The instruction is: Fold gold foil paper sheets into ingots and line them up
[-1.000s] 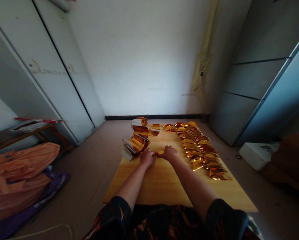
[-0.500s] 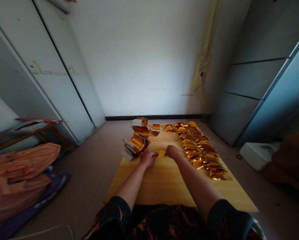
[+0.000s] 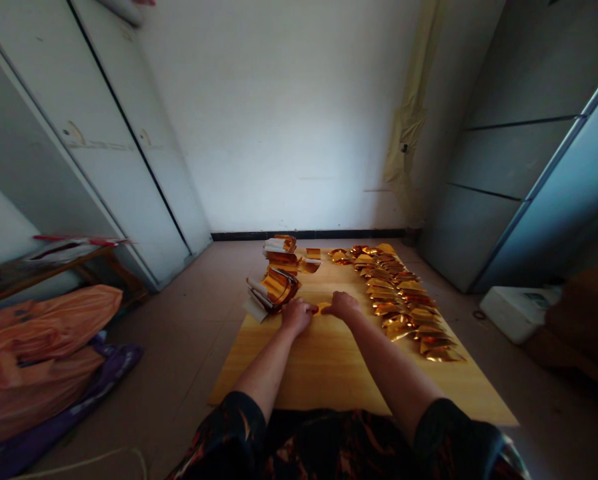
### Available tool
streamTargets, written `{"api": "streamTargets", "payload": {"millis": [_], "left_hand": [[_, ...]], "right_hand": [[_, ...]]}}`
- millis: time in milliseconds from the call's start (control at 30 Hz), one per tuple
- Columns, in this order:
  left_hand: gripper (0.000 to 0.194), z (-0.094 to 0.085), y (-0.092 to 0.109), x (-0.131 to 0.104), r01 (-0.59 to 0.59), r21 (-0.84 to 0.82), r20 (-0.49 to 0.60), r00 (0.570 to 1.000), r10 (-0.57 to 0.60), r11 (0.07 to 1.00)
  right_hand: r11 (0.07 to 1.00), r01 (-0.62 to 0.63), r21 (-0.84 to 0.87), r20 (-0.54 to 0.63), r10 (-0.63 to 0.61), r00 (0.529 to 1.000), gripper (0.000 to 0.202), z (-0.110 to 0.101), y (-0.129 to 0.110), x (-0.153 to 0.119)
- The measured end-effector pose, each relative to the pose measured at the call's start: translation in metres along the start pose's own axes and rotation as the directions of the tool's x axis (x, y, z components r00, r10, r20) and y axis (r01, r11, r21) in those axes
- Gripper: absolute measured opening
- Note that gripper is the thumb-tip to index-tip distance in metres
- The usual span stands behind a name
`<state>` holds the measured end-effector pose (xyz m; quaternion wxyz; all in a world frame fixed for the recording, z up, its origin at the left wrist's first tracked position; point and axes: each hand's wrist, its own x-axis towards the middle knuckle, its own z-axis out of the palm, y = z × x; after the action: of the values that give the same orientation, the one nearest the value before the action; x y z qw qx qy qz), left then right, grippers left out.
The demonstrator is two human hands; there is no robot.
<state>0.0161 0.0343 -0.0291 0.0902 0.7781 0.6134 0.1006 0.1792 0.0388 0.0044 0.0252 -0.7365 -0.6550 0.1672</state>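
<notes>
A small piece of gold foil paper (image 3: 323, 307) lies between my hands on the wooden board (image 3: 329, 367). My left hand (image 3: 297, 316) is closed on its left end. My right hand (image 3: 343, 305) is closed on the right end, thumb toward the paper. Beside my left hand sits a curved stack of gold sheets (image 3: 279, 287) with pale backs. Behind it are another stack (image 3: 280, 245) and a few loose gold sheets (image 3: 313, 253). On the right side, folded gold pieces (image 3: 403, 293) stand in overlapping rows.
Orange and purple bags (image 3: 43, 360) lie at the left beside a low wooden shelf (image 3: 69, 265). A white box (image 3: 511, 312) is on the floor at the right. Grey cabinets (image 3: 123, 147) and a wall (image 3: 289, 133) surround the board.
My right hand has shifted slightly, its thumb now pointing left over the paper. My left hand has stayed nearly in place at the paper's left end.
</notes>
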Motion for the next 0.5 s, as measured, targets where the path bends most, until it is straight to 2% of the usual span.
{"api": "streamTargets", "payload": {"millis": [133,300,500], "left_hand": [[0.023,-0.001,0.004,-0.001,0.051,-0.010,-0.027,0.998,-0.051,0.999],[0.022,-0.002,0.001,-0.002,0.027,-0.029,-0.014,1.000,-0.028,0.999],[0.028,0.000,-0.005,0.001,-0.029,-0.002,0.009,1.000,0.029,1.000]], "right_hand": [[1.000,0.000,0.004,0.028,-0.001,1.000,0.047,0.000,0.002,0.000],[0.997,0.046,0.062,0.027,-0.048,0.998,0.024,-0.004,0.012,0.003],[0.993,0.060,0.099,0.009,-0.061,0.998,0.021,-0.005,0.016,0.006]]}}
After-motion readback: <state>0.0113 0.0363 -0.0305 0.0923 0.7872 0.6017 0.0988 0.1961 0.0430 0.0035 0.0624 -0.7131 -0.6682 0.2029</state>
